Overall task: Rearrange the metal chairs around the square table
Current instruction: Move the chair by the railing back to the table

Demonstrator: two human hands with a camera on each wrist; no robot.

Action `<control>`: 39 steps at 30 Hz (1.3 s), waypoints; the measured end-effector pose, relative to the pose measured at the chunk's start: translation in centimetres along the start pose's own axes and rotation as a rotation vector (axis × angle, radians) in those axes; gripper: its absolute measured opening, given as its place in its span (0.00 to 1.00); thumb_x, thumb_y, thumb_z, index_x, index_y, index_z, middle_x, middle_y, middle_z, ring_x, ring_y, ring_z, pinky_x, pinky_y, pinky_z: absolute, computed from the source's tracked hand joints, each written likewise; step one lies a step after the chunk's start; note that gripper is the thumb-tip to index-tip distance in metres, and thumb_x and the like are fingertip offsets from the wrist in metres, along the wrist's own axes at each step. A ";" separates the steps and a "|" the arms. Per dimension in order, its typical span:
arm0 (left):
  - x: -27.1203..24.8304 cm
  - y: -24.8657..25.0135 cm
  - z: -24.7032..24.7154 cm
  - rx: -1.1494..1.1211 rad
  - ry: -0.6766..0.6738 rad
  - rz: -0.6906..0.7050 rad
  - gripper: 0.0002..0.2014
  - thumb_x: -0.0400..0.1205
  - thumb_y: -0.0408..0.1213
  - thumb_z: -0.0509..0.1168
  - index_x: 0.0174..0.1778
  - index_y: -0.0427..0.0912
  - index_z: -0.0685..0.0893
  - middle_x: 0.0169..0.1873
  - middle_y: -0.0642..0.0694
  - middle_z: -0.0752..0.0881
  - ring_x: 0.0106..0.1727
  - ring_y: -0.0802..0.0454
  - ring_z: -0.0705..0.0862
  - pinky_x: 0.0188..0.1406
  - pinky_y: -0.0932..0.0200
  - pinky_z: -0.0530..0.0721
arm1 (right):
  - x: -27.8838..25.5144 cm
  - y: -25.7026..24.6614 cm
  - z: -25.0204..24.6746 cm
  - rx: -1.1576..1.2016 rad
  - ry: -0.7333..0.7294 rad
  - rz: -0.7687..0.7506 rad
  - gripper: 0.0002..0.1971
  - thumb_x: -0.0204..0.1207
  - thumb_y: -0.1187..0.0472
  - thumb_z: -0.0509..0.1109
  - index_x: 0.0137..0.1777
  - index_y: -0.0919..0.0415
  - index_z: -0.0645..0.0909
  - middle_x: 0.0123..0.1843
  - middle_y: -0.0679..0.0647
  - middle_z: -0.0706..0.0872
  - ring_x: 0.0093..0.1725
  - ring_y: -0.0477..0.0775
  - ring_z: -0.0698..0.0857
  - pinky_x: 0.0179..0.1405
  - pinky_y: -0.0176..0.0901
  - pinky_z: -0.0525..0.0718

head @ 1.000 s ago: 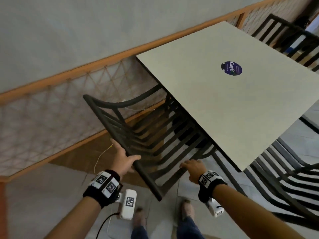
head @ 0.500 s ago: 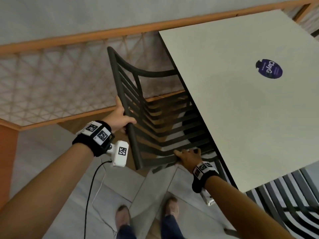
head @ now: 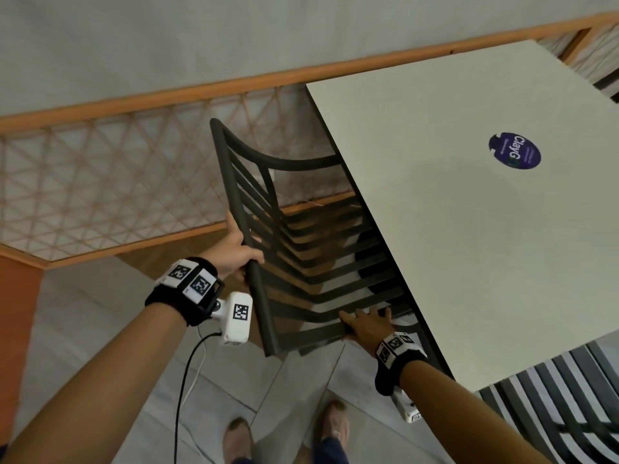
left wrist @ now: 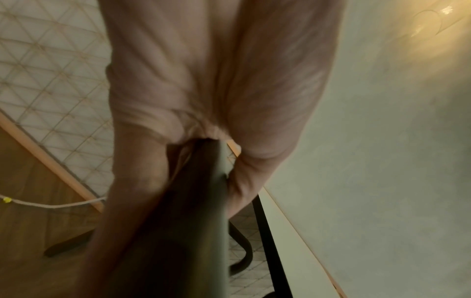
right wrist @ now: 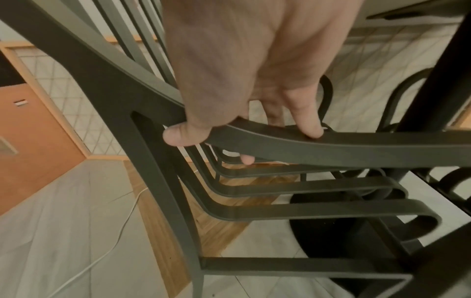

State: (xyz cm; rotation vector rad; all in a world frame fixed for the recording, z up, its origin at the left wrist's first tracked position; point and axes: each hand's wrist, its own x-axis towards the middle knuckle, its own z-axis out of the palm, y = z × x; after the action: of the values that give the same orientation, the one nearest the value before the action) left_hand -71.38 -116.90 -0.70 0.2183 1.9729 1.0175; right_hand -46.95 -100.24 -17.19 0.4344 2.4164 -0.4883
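A dark metal slatted chair (head: 294, 256) stands at the left side of the pale square table (head: 469, 229), its seat tucked under the tabletop. My left hand (head: 241, 252) grips the top rail of the chair's back; in the left wrist view the left hand (left wrist: 203, 125) wraps round the blurred dark chair rail (left wrist: 198, 201). My right hand (head: 365, 323) holds the near armrest, close to the table's edge. In the right wrist view the right hand (right wrist: 244, 113) has its thumb under and fingers over the curved chair armrest (right wrist: 331, 145).
A second slatted chair (head: 552, 403) stands at the table's near right side. A wooden railing with mesh (head: 117, 162) runs behind the chair along the grey wall. A black cable (head: 181, 396) hangs from my left wrist. The table's black base (right wrist: 328, 227) sits under the top.
The chair has swung with its back more upright and nearer to me, and its seat has slid further under the table. Both hands kept their hold.
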 end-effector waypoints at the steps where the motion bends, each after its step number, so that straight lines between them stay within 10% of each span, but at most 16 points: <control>1: 0.3 0.3 -0.2 0.000 0.006 0.003 0.56 0.76 0.22 0.66 0.79 0.60 0.28 0.49 0.44 0.81 0.44 0.40 0.87 0.48 0.33 0.89 | 0.3 -0.3 -0.2 0.018 0.003 0.001 0.23 0.79 0.40 0.59 0.72 0.42 0.61 0.70 0.60 0.76 0.74 0.71 0.68 0.72 0.84 0.51; 6: 0.0 0.5 -0.5 -0.009 0.020 0.009 0.55 0.77 0.20 0.65 0.79 0.61 0.30 0.47 0.48 0.79 0.43 0.44 0.86 0.30 0.48 0.91 | 0.6 -1.0 0.7 0.061 0.059 0.022 0.21 0.79 0.42 0.61 0.69 0.42 0.63 0.68 0.59 0.77 0.74 0.72 0.67 0.72 0.85 0.51; 16: 0.7 0.5 -1.1 0.001 0.031 0.036 0.55 0.77 0.24 0.68 0.79 0.67 0.33 0.53 0.49 0.82 0.44 0.44 0.89 0.25 0.51 0.90 | 1.3 -0.8 -0.1 -0.002 0.009 0.025 0.24 0.80 0.42 0.60 0.74 0.45 0.61 0.70 0.62 0.75 0.74 0.73 0.66 0.72 0.84 0.51; 21: -1.1 -1.5 0.0 -0.026 0.114 0.117 0.49 0.76 0.29 0.70 0.80 0.67 0.47 0.64 0.46 0.82 0.50 0.47 0.90 0.42 0.46 0.92 | -1.0 -1.8 1.6 0.065 0.136 0.057 0.30 0.81 0.62 0.61 0.80 0.49 0.54 0.82 0.62 0.60 0.82 0.74 0.51 0.78 0.75 0.57; 26: -5.2 -3.3 2.7 0.070 0.175 0.122 0.46 0.76 0.26 0.69 0.83 0.52 0.51 0.74 0.44 0.72 0.65 0.40 0.81 0.65 0.41 0.82 | -5.6 -1.3 2.9 0.223 0.168 0.066 0.37 0.78 0.67 0.63 0.81 0.47 0.50 0.86 0.58 0.50 0.82 0.64 0.59 0.77 0.61 0.69; 32: -9.5 -5.2 6.5 0.080 0.288 0.159 0.38 0.78 0.30 0.69 0.83 0.45 0.58 0.78 0.39 0.71 0.75 0.38 0.74 0.73 0.42 0.75 | -14.1 0.1 6.6 0.328 0.017 0.221 0.30 0.79 0.58 0.62 0.78 0.46 0.56 0.73 0.63 0.76 0.67 0.66 0.80 0.64 0.59 0.80; 39: -14.7 -9.9 13.9 -0.190 0.390 0.042 0.47 0.73 0.27 0.70 0.82 0.52 0.50 0.74 0.38 0.75 0.72 0.37 0.77 0.73 0.34 0.74 | -26.8 5.1 8.9 0.477 0.028 0.404 0.26 0.78 0.56 0.68 0.74 0.52 0.64 0.70 0.64 0.78 0.66 0.64 0.80 0.64 0.53 0.78</control>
State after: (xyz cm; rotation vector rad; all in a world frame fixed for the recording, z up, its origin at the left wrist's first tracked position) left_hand -49.69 -122.76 -2.53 -0.0486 2.2039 1.3461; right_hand -20.19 -104.66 -7.91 1.1109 2.1407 -0.8735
